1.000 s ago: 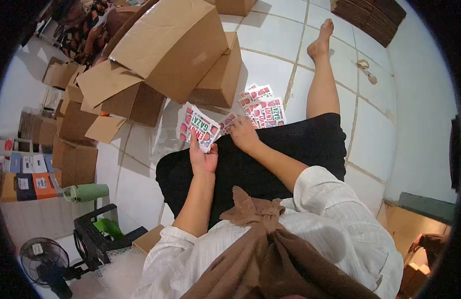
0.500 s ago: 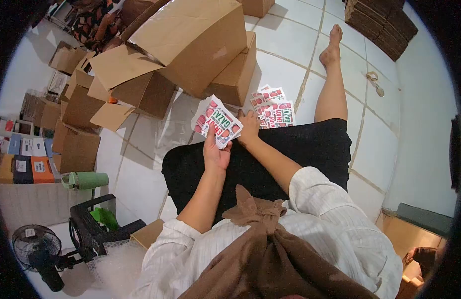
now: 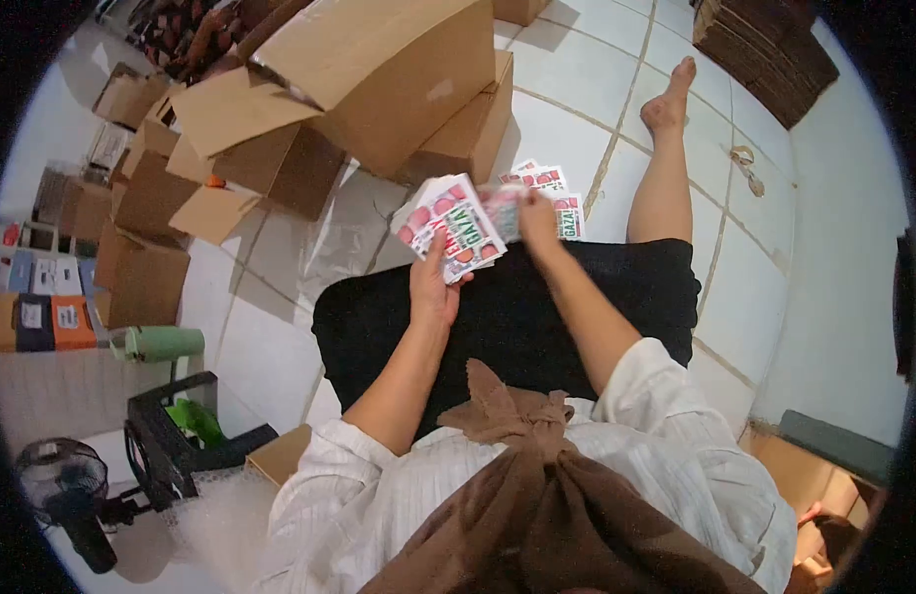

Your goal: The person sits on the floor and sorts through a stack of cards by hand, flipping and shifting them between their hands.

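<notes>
My left hand (image 3: 436, 282) is closed around a fanned stack of printed cards (image 3: 453, 230), thumb on top. The cards are white with pink-red pictures and red and green lettering that includes "GAZA!". Beside the stack, my right hand (image 3: 539, 220) pinches another printed card (image 3: 502, 210), smeared by motion and touching or overlapping the stack's right edge. Behind the right hand, a loose pile of the same cards (image 3: 571, 216) lies on the tiled floor, partly covered by that hand and the black cloth (image 3: 597, 297) over my lap.
Open cardboard boxes (image 3: 379, 89) stand ahead and to the left. Flattened cardboard (image 3: 760, 49) is stacked at the far right. My bare leg (image 3: 661, 198) stretches forward. At the left are a green tumbler (image 3: 161, 344), a small black fan (image 3: 67, 485) and bubble wrap (image 3: 230, 525).
My right hand has lifted from beside the floor pile and now holds a card at the stack. The stack in my left hand has shifted slightly right and turned.
</notes>
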The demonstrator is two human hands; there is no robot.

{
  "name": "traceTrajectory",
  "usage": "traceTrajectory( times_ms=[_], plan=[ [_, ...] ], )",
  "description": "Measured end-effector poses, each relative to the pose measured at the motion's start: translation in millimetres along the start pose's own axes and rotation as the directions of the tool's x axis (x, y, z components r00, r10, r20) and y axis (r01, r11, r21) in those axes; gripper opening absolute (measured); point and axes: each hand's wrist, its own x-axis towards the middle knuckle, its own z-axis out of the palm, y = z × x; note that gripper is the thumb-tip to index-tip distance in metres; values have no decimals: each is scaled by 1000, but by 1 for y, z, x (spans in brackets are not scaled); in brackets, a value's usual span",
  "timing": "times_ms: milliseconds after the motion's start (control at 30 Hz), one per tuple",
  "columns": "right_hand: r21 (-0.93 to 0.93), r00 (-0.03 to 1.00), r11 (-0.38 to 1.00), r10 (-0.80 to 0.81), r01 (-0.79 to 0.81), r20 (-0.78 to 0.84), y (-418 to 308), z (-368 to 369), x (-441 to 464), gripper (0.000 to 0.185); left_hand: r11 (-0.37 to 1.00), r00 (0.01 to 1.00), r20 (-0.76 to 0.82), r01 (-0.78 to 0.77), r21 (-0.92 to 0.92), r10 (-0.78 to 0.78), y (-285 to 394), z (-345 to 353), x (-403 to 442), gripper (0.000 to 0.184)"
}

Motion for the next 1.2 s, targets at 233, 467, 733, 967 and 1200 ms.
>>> traceTrajectory(
  times_ms=[233, 467, 733, 967, 1200],
  plan=[
    [-539, 870, 789, -456, 295, -190, -41, -102, 8, 19, 998, 999, 22, -31, 51, 30, -34, 31, 4, 24],
    [773, 507, 631, -688, 65, 519, -228, -222, -109, 26, 994, 1000, 9, 8, 105, -9, -37, 25, 14, 25],
    [515, 894, 857, -207, -31, 397, -156, -163, -63, 24, 992, 1000, -10, -27, 122, 28, -34, 27, 2, 23],
    [303, 914, 949, -45, -87, 403, -60, -94, -46, 20, 981, 998, 53, -51, 187, 42, -41, 25, 3, 29],
    [439, 867, 836, 84, -330, 491, -69, -104, -38, 18, 992, 998, 30, -51, 115, 48, -43, 20, 9, 28]
  ],
)
